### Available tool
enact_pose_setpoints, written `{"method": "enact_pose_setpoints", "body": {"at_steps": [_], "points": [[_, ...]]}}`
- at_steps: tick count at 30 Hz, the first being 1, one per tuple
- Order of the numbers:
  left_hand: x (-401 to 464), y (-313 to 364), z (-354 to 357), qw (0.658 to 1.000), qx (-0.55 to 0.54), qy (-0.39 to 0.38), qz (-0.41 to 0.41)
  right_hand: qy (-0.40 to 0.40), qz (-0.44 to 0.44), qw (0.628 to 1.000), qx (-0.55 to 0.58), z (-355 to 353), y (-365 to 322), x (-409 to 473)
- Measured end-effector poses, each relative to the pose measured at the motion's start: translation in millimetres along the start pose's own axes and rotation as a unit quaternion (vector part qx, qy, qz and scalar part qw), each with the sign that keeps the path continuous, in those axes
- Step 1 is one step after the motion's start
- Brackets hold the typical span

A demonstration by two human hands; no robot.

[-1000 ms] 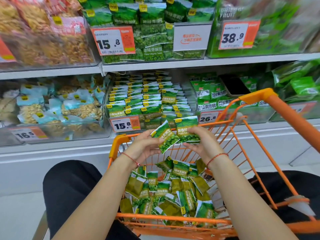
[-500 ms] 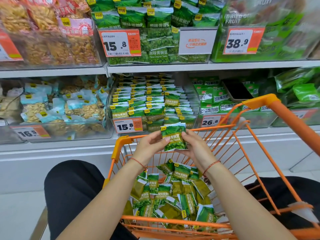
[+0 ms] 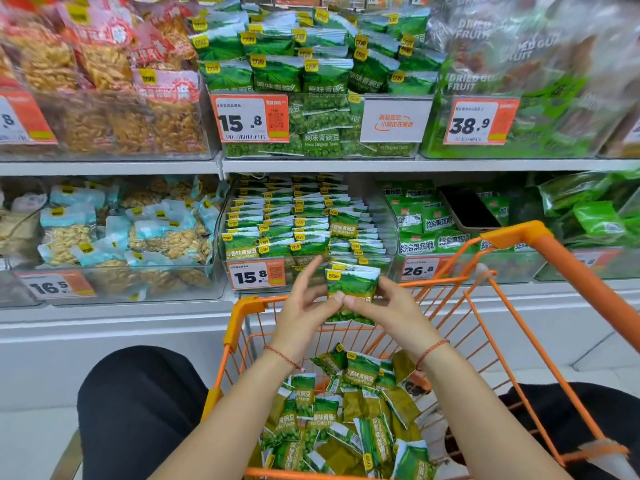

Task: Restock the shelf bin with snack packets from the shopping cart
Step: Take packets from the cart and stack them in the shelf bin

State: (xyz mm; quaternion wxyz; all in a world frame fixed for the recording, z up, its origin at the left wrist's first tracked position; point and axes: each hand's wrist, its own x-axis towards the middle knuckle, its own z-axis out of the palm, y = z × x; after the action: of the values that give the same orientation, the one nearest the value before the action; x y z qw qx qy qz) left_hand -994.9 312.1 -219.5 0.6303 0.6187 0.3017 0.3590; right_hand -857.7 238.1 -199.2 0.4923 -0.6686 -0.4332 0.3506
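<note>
A small stack of green pea snack packets (image 3: 353, 284) stands upright between my hands, above the far rim of the orange shopping cart (image 3: 512, 237). My right hand (image 3: 391, 311) grips the stack from the right, thumb across its front. My left hand (image 3: 304, 310) touches its left edge with the thumb, its fingers straight and spread. Just behind the stack is the clear shelf bin (image 3: 388, 237) with rows of the same green packets and a 15.8 price tag (image 3: 258, 275). Several more green packets (image 3: 346, 420) lie loose in the cart.
A dark phone (image 3: 469, 209) lies on the packets in the 26.8 bin to the right. The bin on the left holds blue nut packets (image 3: 114, 233). An upper shelf (image 3: 311, 164) overhangs the bins. My knees in black trousers (image 3: 138, 403) flank the cart.
Both hands have brought the separate packets together into one squared stack and raised it toward the shelf bin. The view has moved closer to the shelf.
</note>
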Motion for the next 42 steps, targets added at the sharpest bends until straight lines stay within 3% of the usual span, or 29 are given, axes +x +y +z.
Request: {"method": "enact_pose_setpoints", "body": {"at_steps": [3,9,17,25,31,35,38,42], "points": [[11.6,-0.9,-3.2,0.991,-0.111,0.067,-0.039,0.004,-0.011,1.0,-0.027,-9.8,-14.9,23.3],[9.9,-3.1,-12.4,0.976,-0.096,0.191,0.048,0.107,0.011,0.994,0.02,-32.9,-25.5,109.0],[17.6,-17.1,-13.1,0.98,-0.071,0.186,0.011,0.064,0.104,0.993,0.001,-22.4,-5.6,171.8],[21.5,-14.2,-12.3,0.981,-0.078,0.177,-0.01,0.094,0.126,0.987,-0.04,-12.0,4.5,196.9],[18.1,-10.7,-12.1,0.981,-0.092,0.171,-0.021,0.066,0.132,0.989,-0.009,-4.4,-6.3,197.4],[18.5,-12.6,-15.6,0.978,-0.098,0.183,-0.029,0.105,0.148,0.979,-0.093,-4.2,-2.7,196.1],[18.6,-13.0,-16.7,0.976,-0.098,0.193,-0.031,0.163,0.08,0.963,-0.199,5.1,-4.5,186.4],[19.3,-13.2,-16.4,0.976,-0.097,0.191,-0.034,0.1,0.008,0.933,-0.345,10.5,5.6,179.2]]}}
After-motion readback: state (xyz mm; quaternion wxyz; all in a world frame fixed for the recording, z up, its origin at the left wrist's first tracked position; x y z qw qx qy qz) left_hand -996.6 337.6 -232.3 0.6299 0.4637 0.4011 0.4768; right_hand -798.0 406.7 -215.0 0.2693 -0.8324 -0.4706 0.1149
